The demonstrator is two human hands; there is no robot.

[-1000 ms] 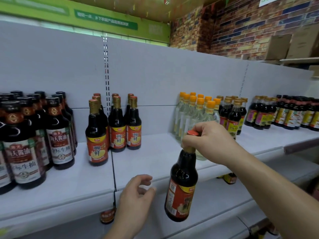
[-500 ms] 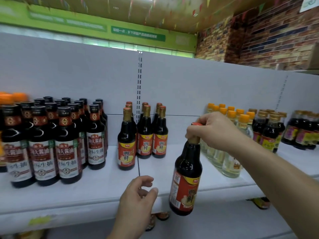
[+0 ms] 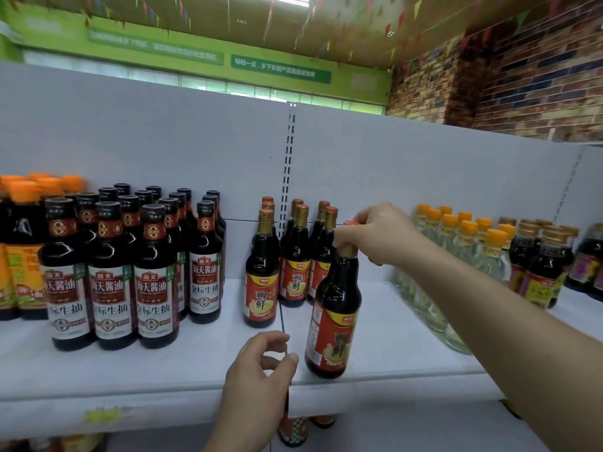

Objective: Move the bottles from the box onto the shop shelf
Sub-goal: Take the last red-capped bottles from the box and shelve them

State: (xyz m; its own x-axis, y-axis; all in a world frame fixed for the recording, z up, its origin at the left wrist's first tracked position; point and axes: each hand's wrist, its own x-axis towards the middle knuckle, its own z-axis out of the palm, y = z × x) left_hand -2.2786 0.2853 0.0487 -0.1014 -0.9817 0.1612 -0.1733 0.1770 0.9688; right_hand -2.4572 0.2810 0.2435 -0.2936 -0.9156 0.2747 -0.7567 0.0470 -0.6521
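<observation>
My right hand (image 3: 380,234) grips the red cap and neck of a dark soy sauce bottle (image 3: 334,318) with a red-orange label. The bottle hangs slightly tilted, its base low over the front part of the white shelf (image 3: 391,337); whether it touches the shelf I cannot tell. Behind it stands a small group of matching bottles (image 3: 287,262) in short rows. My left hand (image 3: 261,380) hovers empty at the shelf's front edge, fingers loosely curled, just left of the bottle's base. The box is out of view.
Black-capped soy sauce bottles (image 3: 130,272) fill the shelf's left side, with orange-capped ones (image 3: 23,243) at the far left. Clear orange-capped bottles (image 3: 456,265) and more dark bottles (image 3: 548,265) stand to the right. A lower shelf with bottle tops (image 3: 293,429) lies below.
My right hand has carried the bottle up and forward from below the shelf edge to over the shelf, in front of the matching bottles. My left hand stays by the edge. The view turned left.
</observation>
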